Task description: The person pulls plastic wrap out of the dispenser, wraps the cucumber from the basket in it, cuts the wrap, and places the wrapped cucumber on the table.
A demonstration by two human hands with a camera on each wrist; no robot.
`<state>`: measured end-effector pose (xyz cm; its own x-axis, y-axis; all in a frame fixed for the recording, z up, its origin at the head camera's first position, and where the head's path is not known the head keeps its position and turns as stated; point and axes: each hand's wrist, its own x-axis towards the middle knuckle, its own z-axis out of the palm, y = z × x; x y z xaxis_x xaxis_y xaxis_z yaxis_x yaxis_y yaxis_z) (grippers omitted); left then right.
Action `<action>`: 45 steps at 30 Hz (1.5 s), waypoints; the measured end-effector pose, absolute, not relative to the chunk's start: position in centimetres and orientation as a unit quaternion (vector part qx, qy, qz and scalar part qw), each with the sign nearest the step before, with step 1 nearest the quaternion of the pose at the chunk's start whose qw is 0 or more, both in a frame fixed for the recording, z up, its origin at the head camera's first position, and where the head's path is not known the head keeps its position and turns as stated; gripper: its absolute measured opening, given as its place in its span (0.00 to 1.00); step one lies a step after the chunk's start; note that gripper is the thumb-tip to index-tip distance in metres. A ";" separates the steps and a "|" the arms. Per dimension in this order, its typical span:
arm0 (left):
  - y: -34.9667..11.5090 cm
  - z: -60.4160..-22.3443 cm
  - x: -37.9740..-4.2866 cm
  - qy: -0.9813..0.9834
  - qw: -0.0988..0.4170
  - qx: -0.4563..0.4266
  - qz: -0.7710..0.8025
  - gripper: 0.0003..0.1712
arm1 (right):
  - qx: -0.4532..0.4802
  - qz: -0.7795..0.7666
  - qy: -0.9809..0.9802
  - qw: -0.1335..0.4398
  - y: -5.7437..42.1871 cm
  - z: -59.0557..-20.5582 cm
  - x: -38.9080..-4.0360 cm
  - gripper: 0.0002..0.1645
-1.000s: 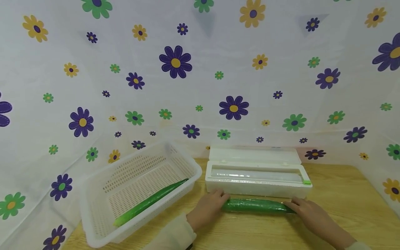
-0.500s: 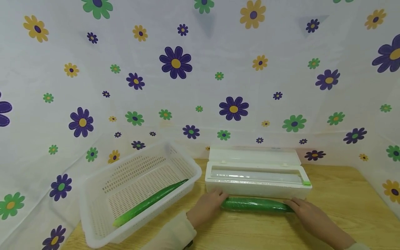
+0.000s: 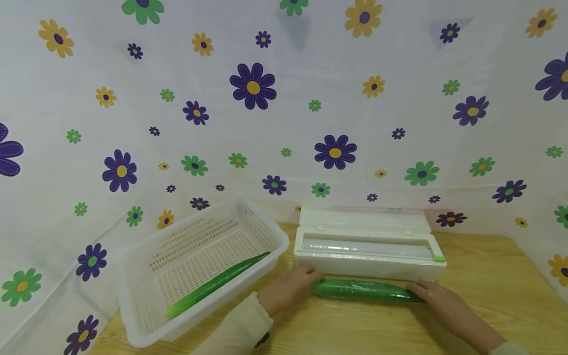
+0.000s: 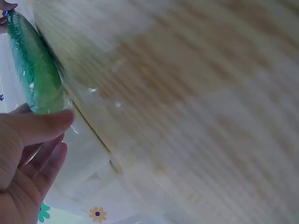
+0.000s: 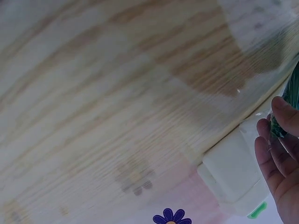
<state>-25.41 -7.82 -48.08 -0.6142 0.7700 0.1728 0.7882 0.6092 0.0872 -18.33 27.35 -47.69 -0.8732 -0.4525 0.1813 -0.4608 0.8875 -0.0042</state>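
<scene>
A green cucumber (image 3: pixel 361 289), wrapped in glossy cling film, lies crosswise in front of the white cling film box. My left hand (image 3: pixel 290 288) is at its paler left end. In the left wrist view the thumb (image 4: pixel 46 126) and fingers pinch the loose film just past that tip. At the darker right end, my right hand (image 3: pixel 441 303) holds the tip. The right wrist view has its thumb and fingertips (image 5: pixel 263 128) around the film-covered end (image 5: pixel 279 127).
Behind the cucumber stands the cling film box (image 3: pixel 370 266), lid raised, with a film roll (image 3: pixel 368 247) inside and a green slider (image 3: pixel 438 259) at its right. Left of it, a white perforated basket (image 3: pixel 201 323) holds another cucumber (image 3: pixel 217 285). A flowered sheet (image 3: pixel 284 123) hangs behind the wooden table (image 3: pixel 355 330).
My left hand has shifted slightly left along the cucumber, baring more of its pale end. The right hand keeps its place at the other end. The head view has turned slightly left.
</scene>
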 end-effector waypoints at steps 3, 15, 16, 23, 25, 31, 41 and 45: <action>-7.9 -48.0 -25.4 -0.908 0.070 -0.407 -0.077 0.15 | 0.238 0.020 -0.967 0.085 27.4 -47.7 -18.4 0.21; -7.8 -47.7 -24.9 -0.932 0.146 -0.320 -0.087 0.06 | 0.239 0.015 -0.967 0.088 27.3 -47.4 -18.6 0.22; -7.7 -47.6 -24.8 -0.929 0.146 -0.329 -0.092 0.07 | 0.239 0.017 -0.967 0.088 27.4 -47.4 -18.6 0.22; -7.4 -48.2 -24.3 -0.921 0.096 -0.356 -0.124 0.21 | 0.258 0.010 -0.958 0.126 27.5 -47.5 -18.7 0.22; -7.4 -48.5 -24.4 -0.919 0.099 -0.358 -0.134 0.19 | 0.273 0.004 -0.950 0.151 27.7 -47.6 -18.8 0.22; -7.5 -48.3 -24.7 -0.907 0.125 -0.380 -0.134 0.08 | 0.292 0.013 -0.941 0.169 27.7 -47.5 -18.9 0.25; -7.4 -48.3 -26.0 -0.918 0.098 -0.373 -0.088 0.06 | 0.278 0.017 -0.950 0.140 27.6 -47.5 -18.9 0.26; -7.3 -48.4 -26.3 -0.919 0.088 -0.362 -0.129 0.08 | 0.272 0.016 -0.951 0.148 27.6 -47.5 -18.9 0.24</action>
